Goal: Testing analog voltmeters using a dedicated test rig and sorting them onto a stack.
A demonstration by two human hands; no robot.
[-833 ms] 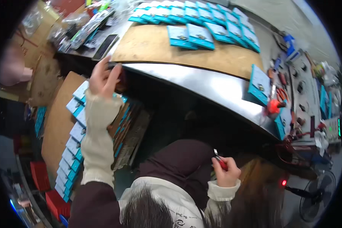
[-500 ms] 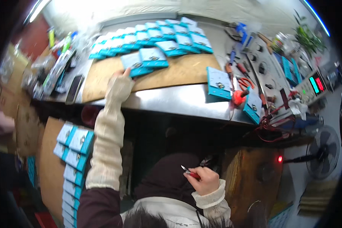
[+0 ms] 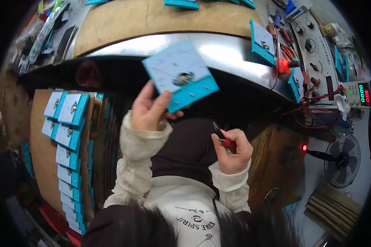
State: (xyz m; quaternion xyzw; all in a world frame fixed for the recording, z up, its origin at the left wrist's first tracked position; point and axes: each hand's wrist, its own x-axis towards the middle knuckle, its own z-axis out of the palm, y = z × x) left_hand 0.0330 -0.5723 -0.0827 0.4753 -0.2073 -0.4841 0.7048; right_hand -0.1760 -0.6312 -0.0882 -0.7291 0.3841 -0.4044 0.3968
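Observation:
My left hand [image 3: 150, 109] grips a panel meter [image 3: 175, 66] by its lower left edge, thumb on top. The meter has a pale dial face, a blue base and a small metal coil assembly near its lower edge; it is tilted in front of the bench. My right hand [image 3: 234, 153], above my lap, is closed around small red-handled pliers [image 3: 217, 131] with dark pointed jaws aimed up and left. The pliers and the meter are apart.
Rows of similar meters [image 3: 68, 138] lie on a board [image 3: 41, 156] at my left. The metal bench [image 3: 127, 47] carries a wooden board [image 3: 160, 18] with more meters. At right are a meter [image 3: 263, 41], hand tools, a control panel [image 3: 313, 45], a power supply [image 3: 354, 92] and a fan [image 3: 342, 158].
My left hand has lifted a meter off the bench board and brought it toward me. My right hand has risen slightly with the pliers. The view has tilted down.

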